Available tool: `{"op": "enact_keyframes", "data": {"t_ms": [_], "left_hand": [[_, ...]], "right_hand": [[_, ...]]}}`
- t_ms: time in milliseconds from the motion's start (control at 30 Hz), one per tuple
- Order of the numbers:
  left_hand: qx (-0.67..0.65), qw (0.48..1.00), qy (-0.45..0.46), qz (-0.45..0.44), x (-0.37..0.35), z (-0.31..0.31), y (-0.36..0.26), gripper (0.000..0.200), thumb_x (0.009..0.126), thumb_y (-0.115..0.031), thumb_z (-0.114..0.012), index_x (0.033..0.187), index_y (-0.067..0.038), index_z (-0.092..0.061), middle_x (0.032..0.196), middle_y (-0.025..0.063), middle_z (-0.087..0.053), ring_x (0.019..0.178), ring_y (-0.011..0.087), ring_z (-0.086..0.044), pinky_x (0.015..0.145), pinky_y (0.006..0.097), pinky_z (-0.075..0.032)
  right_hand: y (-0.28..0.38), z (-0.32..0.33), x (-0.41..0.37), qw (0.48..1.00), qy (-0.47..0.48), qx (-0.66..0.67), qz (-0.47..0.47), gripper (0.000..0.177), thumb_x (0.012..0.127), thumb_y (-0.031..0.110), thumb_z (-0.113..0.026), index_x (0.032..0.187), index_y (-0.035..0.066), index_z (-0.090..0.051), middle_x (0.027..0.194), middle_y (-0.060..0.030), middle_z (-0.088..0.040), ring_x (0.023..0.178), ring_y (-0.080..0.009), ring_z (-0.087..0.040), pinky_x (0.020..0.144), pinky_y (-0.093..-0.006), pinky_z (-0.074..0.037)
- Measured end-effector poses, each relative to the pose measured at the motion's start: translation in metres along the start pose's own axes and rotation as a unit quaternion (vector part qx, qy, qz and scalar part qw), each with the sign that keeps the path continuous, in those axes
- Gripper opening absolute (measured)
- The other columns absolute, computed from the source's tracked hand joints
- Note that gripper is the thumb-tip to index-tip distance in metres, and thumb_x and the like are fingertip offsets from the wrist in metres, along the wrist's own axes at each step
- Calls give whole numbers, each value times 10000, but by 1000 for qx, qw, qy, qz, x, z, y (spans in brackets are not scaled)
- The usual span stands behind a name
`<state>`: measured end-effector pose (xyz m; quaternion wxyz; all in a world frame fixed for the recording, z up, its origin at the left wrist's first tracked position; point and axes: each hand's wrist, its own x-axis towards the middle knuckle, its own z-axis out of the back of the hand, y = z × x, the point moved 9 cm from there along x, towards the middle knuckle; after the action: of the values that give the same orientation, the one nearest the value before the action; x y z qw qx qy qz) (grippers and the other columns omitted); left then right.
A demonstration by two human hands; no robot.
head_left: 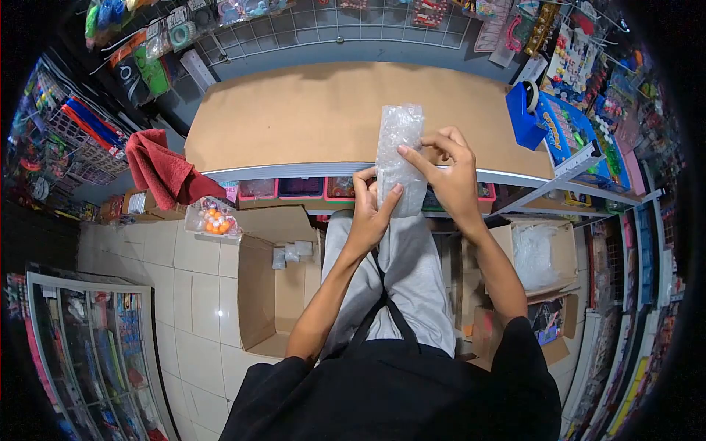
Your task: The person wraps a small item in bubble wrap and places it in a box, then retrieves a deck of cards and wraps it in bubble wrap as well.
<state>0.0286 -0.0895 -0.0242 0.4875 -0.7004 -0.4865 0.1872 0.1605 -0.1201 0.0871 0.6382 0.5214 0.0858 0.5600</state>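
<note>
A strip of clear bubble wrap (401, 132) stands upright in front of me, over the near edge of the brown tabletop and above my lap. My left hand (373, 209) grips its lower left part, with the thumb pressed on the front and the fingers behind. From the right, my right hand (450, 167) holds the strip's side edge, its thumb lying across the front and its fingers curled. Whether anything is folded inside the wrap cannot be made out.
A blue tape dispenser (526, 114) stands at the tabletop's (294, 117) right end. A red cloth (162, 169) hangs at left. Below, an open cardboard box (257, 309) holds several small wrapped bundles (293, 251). Another box at right contains bubble wrap sheets (535, 257).
</note>
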Motion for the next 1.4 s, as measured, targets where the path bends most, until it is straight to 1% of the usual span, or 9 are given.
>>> {"op": "enact_keyframes", "data": {"t_ms": [100,200,400,600,800,1000,1200,1300,1400], "left_hand": [[3,1000,5,-6,1,-1,-2,434,980,-79,-572,1257,-20,-243,1214,220,-545,1123,189,-543,958,308,-447],[9,1000,1,-5,4,1,-2,445,975,-84,-582,1254,-18,-242,1199,220,-554,1106,186,-550,948,308,-452],[-5,1000,-6,-10,6,4,-2,466,961,-73,-601,1242,-24,-233,1181,214,-570,1096,183,-557,943,308,-457],[-7,1000,2,-15,6,5,-6,482,949,-49,-606,1234,-32,-218,1199,208,-569,1107,185,-557,960,316,-450],[-26,1000,12,-9,7,4,-2,495,939,-52,-620,1236,-35,-224,1206,204,-566,1108,181,-556,961,313,-449],[-65,998,4,3,5,7,1,459,960,-75,-593,1264,-61,-249,1258,188,-534,1145,187,-541,967,339,-464],[-77,997,10,0,4,11,8,385,1005,-119,-528,1283,-80,-264,1291,180,-505,1150,183,-538,955,339,-481],[-69,998,13,4,4,11,9,373,1014,-134,-516,1284,-81,-264,1287,184,-504,1144,180,-541,953,336,-480],[-59,998,14,2,3,12,10,370,1013,-133,-516,1282,-80,-267,1273,184,-514,1130,174,-546,947,330,-478]], "right_hand": [[-27,-20,3,985,77,115,-102,244,814,187,-794,869,-12,-665,799,-9,-599,706,-77,-523,661,-251,-447],[-31,-32,7,964,67,245,-75,225,861,157,-752,928,-17,-626,828,-30,-660,719,-69,-570,654,-230,-467],[-29,-35,7,924,83,346,-143,273,873,134,-737,1039,-42,-610,960,-110,-705,867,-117,-658,722,-219,-505],[-57,-34,5,928,99,285,-218,313,851,163,-759,1083,-23,-661,971,-87,-706,856,-93,-639,723,-220,-479],[-52,-35,-2,895,108,329,-283,254,867,176,-739,1032,-4,-669,944,-66,-704,856,-77,-637,729,-212,-474],[-50,-48,3,878,107,418,-207,300,889,108,-703,1146,8,-582,958,-97,-707,856,-120,-666,778,-243,-513],[-53,-50,0,856,89,452,-235,347,893,102,-700,1167,-1,-515,1048,-122,-677,952,-141,-645,842,-280,-506],[-67,-56,-3,811,71,505,-286,314,918,143,-678,1182,48,-534,1031,-96,-671,917,-135,-648,838,-260,-516],[-46,-55,-8,794,155,490,-325,306,916,176,-686,1155,30,-565,1010,-83,-670,891,-133,-645,846,-265,-510]]}}
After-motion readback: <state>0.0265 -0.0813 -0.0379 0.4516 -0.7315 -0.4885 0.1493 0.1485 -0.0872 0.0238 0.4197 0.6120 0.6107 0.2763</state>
